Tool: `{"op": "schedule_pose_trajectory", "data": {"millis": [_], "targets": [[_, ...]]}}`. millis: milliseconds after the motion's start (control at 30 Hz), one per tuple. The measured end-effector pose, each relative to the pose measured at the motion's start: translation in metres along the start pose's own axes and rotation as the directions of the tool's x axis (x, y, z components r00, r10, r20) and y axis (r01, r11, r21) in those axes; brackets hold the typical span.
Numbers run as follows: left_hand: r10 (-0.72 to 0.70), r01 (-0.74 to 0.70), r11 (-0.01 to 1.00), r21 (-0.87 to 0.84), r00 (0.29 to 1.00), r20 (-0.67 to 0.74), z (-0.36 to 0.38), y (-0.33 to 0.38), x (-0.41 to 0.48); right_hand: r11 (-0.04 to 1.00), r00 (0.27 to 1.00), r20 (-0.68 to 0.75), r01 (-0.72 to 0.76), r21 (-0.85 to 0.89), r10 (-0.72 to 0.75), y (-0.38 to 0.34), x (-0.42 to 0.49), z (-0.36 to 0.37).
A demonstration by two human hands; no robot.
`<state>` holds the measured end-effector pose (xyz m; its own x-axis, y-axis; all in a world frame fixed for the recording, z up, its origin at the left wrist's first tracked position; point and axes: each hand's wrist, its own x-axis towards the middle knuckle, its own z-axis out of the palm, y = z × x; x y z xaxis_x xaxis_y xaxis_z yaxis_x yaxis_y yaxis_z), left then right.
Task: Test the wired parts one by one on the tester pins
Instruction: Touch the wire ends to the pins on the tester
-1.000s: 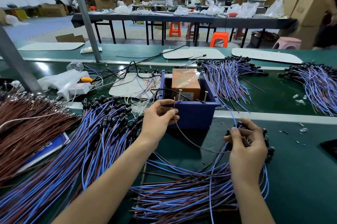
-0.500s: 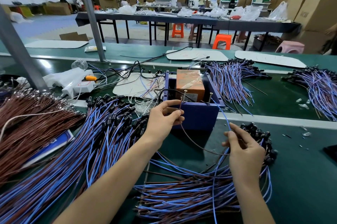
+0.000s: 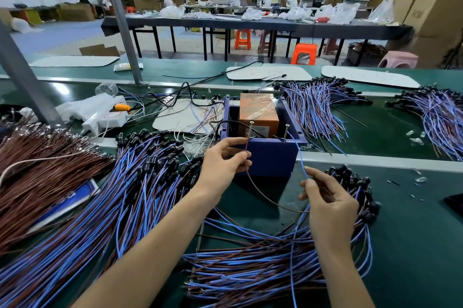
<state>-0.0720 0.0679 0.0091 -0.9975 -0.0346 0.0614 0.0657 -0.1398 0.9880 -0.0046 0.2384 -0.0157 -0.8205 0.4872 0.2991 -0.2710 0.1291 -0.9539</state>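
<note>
The left hand [image 3: 223, 162] pinched a brown wire [image 3: 260, 192] up at one tester pin [image 3: 249, 130]. The right hand [image 3: 328, 207] pinched the blue wire [image 3: 299, 155], which reached the other pin [image 3: 286, 131]. Big piles [image 3: 250, 275] lay around, so lots looked left to test.

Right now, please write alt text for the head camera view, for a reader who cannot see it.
A person's left-hand grip pinches a brown wire at the left pin of a blue tester box, while the right-hand grip pinches a blue wire toward the right pin. Piles of blue and brown wired parts cover the green bench.
</note>
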Motion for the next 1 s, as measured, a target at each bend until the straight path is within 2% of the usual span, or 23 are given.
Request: {"op": "schedule_pose_trajectory", "data": {"millis": [167,267,400,500,600,733,867,1000], "targets": [[-0.002,0.002,1.000,0.003,1.000,0.001,0.000,0.000,0.000,0.999,0.996,0.079,-0.043,0.016,0.042,0.000,0.001,0.004],[-0.002,0.002,1.000,-0.004,1.000,0.009,0.000,0.001,0.000,0.977,0.971,0.158,-0.195,0.090,0.180,-0.001,0.012,0.004],[-0.001,0.001,1.000,-0.030,1.000,0.012,-0.001,0.003,0.001,0.886,0.890,0.289,-0.417,0.204,0.353,-0.017,0.049,0.013],[0.001,-0.001,1.000,-0.016,1.000,0.015,-0.001,0.004,0.001,0.865,0.862,0.293,-0.472,0.171,0.413,-0.035,0.080,0.023],[0.007,-0.007,1.000,0.005,1.000,0.024,0.000,0.005,0.000,0.923,0.905,0.221,-0.381,0.046,0.362,-0.043,0.101,0.026],[0.010,-0.011,1.000,0.025,1.000,0.027,-0.001,0.006,0.000,0.970,0.974,0.146,-0.145,-0.197,0.175,-0.041,0.108,0.019],[0.002,-0.003,0.999,0.034,1.000,0.029,-0.002,0.006,0.000,0.934,0.962,0.259,0.006,-0.356,0.092,-0.036,0.105,0.008],[-0.012,0.010,0.998,0.056,1.000,0.026,-0.003,0.005,0.000,0.890,0.902,0.428,0.154,-0.430,0.051,-0.033,0.103,0.011]]}}
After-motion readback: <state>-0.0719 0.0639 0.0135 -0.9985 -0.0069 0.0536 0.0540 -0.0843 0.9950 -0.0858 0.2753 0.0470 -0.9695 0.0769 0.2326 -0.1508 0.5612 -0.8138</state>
